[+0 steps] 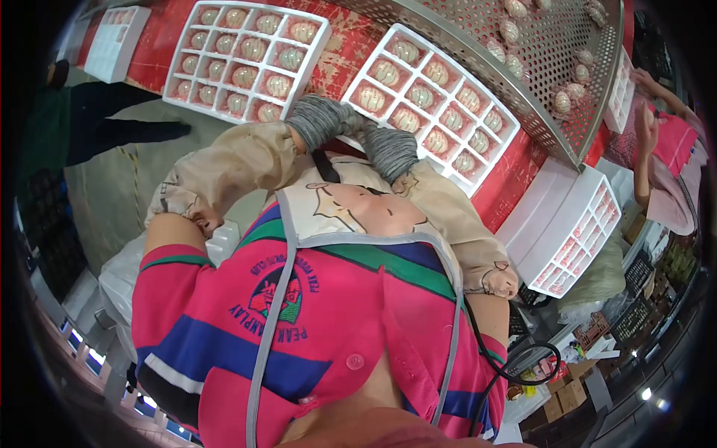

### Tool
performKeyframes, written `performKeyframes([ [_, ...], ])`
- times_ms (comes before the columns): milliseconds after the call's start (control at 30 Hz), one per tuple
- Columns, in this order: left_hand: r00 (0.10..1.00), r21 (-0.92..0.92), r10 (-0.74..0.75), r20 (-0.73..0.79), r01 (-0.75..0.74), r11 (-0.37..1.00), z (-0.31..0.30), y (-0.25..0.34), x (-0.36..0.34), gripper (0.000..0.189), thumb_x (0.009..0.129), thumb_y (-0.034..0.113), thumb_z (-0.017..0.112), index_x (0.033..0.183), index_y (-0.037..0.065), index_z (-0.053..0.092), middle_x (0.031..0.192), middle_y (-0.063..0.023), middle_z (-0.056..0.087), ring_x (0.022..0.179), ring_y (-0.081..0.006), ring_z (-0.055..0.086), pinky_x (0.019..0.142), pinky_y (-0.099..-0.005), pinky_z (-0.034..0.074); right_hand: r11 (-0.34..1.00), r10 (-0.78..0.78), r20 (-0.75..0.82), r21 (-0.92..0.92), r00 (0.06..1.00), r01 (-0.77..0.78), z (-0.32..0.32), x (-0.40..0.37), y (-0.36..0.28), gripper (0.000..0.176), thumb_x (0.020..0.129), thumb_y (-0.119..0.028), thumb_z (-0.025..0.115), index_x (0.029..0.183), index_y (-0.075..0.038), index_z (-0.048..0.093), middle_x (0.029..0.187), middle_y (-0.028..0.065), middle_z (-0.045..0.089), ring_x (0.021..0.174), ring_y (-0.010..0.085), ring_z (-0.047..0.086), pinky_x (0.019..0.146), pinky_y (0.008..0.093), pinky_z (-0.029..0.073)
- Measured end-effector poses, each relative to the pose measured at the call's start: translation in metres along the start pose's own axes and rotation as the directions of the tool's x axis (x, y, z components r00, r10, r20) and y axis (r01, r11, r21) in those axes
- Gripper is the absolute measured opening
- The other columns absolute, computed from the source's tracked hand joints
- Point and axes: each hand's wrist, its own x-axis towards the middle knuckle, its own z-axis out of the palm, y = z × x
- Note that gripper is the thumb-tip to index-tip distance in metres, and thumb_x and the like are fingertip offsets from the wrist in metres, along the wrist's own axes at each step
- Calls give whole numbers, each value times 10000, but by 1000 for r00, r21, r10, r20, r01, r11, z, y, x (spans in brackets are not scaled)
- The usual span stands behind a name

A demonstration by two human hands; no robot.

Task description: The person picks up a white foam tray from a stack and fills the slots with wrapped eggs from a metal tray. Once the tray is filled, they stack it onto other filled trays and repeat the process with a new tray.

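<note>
My left hand (321, 122), in a grey knitted glove, is at the front edge of the red table, between two white foam trays. Close beside it, my right hand (388, 151) wears a matching glove. The two hands meet near the lower left corner of the right foam tray (478, 179). Their fingertips are hidden or blend together, so whether they hold anything does not show. To the left lies another foam tray (173, 67). Both trays have compartments filled with round pale items (405, 51) that have reddish markings around them.
A perforated metal chute (538, 104) at the upper right carries more wrapped round items. White boxes with pink-filled compartments (579, 243) stand on the right. Another person (672, 157) in pink is at the far right. A person in dark trousers (112, 112) stands at left.
</note>
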Motion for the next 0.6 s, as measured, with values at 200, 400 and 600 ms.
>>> performKeyframes([
  [200, 995, 176, 96, -27, -90, 980, 4, -6, 6, 267, 805, 355, 621, 951, 131, 608, 729, -132, 644, 651, -295, 634, 580, -423, 468, 998, 38, -219, 55, 975, -26, -71, -6, 31, 317, 885, -301, 552, 1077, -63, 636, 911, 75, 693, 768, 260, 665, 675, 397, 511],
  [400, 979, 66, 39, -198, -27, 997, 10, 5, -2, 212, 774, 294, 649, 844, 102, 589, 719, -140, 638, 667, -315, 630, 650, -442, 464, 894, 443, -663, 379, 603, -240, -167, 16, 204, 311, 856, -282, 640, 1034, -28, 660, 936, 123, 691, 852, 198, 651, 777, 336, 498],
  [600, 979, -49, 27, -201, -38, 998, 11, 2, 0, 209, 764, 286, 664, 827, 98, 596, 700, -145, 631, 667, -319, 628, 652, -449, 465, 859, 512, 169, -115, 842, -499, -176, 78, 255, 444, 808, -340, 667, 1121, -29, 616, 950, 128, 681, 850, 220, 637, 762, 348, 497],
])
